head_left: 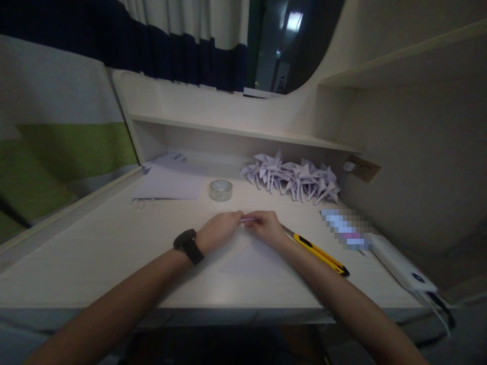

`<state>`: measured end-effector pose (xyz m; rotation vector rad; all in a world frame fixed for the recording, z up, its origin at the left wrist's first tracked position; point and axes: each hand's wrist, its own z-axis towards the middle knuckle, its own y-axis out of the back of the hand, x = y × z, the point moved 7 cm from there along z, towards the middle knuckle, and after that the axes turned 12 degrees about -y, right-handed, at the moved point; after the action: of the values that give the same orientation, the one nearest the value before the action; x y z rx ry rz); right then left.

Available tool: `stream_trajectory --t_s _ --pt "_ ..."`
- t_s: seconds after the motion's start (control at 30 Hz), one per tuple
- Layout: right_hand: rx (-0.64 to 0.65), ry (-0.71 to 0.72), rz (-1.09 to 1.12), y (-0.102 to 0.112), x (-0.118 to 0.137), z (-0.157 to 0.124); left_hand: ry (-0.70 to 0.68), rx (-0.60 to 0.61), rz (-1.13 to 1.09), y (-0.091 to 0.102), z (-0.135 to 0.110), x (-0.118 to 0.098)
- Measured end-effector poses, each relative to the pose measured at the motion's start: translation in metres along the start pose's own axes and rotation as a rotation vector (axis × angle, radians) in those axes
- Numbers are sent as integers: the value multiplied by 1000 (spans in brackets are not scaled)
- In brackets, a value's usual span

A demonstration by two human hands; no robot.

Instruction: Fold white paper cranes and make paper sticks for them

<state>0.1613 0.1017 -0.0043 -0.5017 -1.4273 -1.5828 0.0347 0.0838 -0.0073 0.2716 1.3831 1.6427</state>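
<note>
Over the middle of the desk, my left hand (222,228) and my right hand (265,225) meet with fingers closed. Between them runs a thin white paper piece (249,219), pinched at both ends; whether it is rolled or folded I cannot tell. My left wrist carries a black watch (188,246). A pale sheet of paper (249,261) lies flat on the desk just below my hands. Beside my right forearm rests a yellow utility knife (319,253), its blade end near my right wrist. Beyond my hands stands a roll of clear tape (220,190).
Several white paper pinwheels (300,175) are piled at the back right under the shelf (236,129). A stack of paper (171,180) lies back left. On the right are a blurred-out phone-like object (346,229) and a white power strip (403,263) with cables.
</note>
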Motion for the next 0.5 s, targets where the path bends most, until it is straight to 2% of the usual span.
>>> stream_trajectory --t_s 0.1,0.2,0.37,0.43,0.5 --pt "-12 36 -11 1 4 -1 -64 -2 106 -1 0 -6" --pt "-21 -19 24 5 1 0 -93 28 238 1 0 -9" --pt "-67 -162 161 19 -14 9 -20 56 418 12 -2 0" --pt "-99 -174 171 25 -16 13 16 28 442 20 -2 8" --pt "-164 -148 110 33 -6 11 83 -51 436 33 -3 19"
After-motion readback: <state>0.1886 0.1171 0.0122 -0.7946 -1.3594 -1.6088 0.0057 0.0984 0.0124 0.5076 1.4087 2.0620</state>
